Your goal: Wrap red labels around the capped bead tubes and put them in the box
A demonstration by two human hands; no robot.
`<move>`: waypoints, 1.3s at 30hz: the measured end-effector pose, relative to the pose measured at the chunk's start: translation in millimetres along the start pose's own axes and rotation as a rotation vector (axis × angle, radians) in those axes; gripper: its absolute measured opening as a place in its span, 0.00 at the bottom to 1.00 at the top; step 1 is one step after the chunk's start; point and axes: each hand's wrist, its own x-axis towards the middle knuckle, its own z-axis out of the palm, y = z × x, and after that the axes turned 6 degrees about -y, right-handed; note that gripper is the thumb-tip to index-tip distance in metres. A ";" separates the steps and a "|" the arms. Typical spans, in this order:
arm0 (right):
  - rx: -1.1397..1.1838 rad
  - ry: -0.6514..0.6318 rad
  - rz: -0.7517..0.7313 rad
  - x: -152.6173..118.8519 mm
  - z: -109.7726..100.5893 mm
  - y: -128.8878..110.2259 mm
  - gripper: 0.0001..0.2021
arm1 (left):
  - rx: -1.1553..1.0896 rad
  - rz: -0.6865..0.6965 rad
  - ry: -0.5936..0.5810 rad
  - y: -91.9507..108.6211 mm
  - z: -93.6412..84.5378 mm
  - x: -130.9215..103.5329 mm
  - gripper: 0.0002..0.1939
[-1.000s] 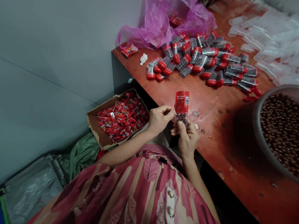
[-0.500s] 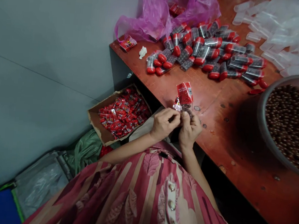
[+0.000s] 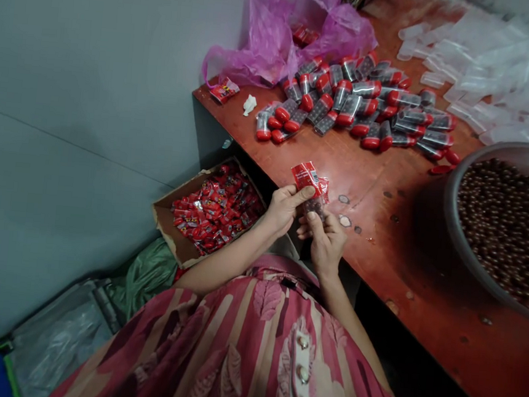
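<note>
Pinching red packet [image 3: 306, 176] with left hand [image 3: 283, 210], gripping its darker end [image 3: 314, 205] with right hand [image 3: 326, 244]; facing many filled tubes [image 3: 349, 110] and many still unfilled clear tubes [image 3: 475, 87]

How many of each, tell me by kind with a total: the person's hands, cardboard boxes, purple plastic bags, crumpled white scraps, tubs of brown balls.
Hands: 2, left hand and right hand
Cardboard box: 1
Purple plastic bag: 1
Crumpled white scrap: 1
Tub of brown balls: 1
Total: 6

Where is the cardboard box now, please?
In the head view, the cardboard box is left of centre, between the grey wall and red table, near the left hand.
</note>
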 end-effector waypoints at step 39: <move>0.090 -0.007 0.006 28.9 -30.9 -13.2 0.12 | 0.773 0.352 0.066 2.2 -36.8 -19.5 0.21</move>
